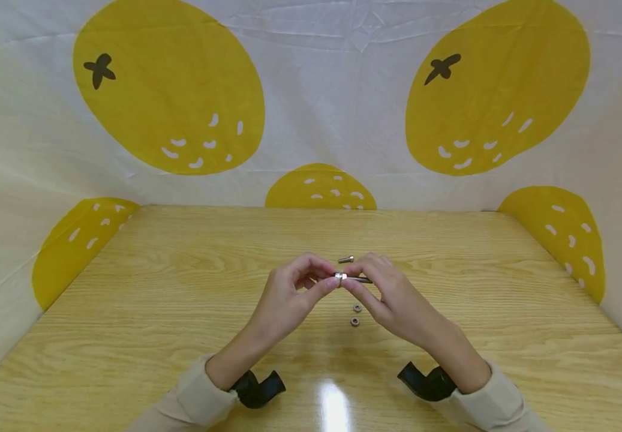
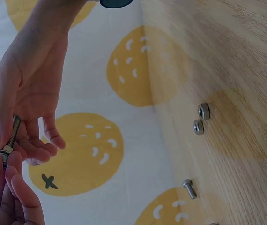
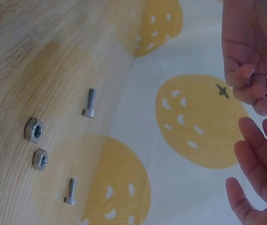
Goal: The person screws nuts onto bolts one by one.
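Observation:
Both hands meet above the table around a silver bolt with a hex nut on it. My left hand pinches the bolt's head end between thumb and fingers. From the other side, my right hand pinches at the nut with thumb and index finger. The threaded shank points toward the right palm. In the left wrist view, a ring-like part shows beside the nut, partly covered by fingertips. The right wrist view cuts off most of the held bolt.
On the wood table lie two loose hex nuts near the hands. Two socket-head bolts lie beyond them; the head view shows one bolt. A fruit-patterned cloth surrounds the back and sides. Black wrist mounts sit below the hands.

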A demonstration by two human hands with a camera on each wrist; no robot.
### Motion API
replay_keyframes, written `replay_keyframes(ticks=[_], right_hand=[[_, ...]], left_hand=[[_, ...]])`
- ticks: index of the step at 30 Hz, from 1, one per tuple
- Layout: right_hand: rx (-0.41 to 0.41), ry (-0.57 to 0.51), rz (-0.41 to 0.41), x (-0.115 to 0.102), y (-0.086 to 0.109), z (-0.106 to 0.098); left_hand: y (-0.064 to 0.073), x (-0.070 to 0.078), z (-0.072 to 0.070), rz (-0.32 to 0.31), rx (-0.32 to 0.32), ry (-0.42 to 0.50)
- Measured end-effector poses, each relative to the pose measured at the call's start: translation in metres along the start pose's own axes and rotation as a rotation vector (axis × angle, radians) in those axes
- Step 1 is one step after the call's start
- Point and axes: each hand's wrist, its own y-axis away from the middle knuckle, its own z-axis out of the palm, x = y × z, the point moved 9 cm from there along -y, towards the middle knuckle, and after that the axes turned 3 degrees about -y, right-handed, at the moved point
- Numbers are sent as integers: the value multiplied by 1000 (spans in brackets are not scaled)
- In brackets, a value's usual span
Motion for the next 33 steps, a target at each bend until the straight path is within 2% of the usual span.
replay_keyframes(ticks=[5,10,17,24,28,33], right_hand=[[14,-11,4,2,0,-1],[30,17,28,6,2,-4],[54,181,14,17,9,-10],[33,298,-38,25,17,-13],[24,357,-78,27,23,-14],[5,386,-89,32,30,-13]], left_hand=[[-1,-1,1,-4,-2,-14],[-3,-6,-2,-38,7,-25],[-10,-24,-11,-95,25,-31],[-19,-52,-27,-175,57,-59],[-27,-74,-38,-230,66,-102],[-33,-106,-47,-334,42,-105]])
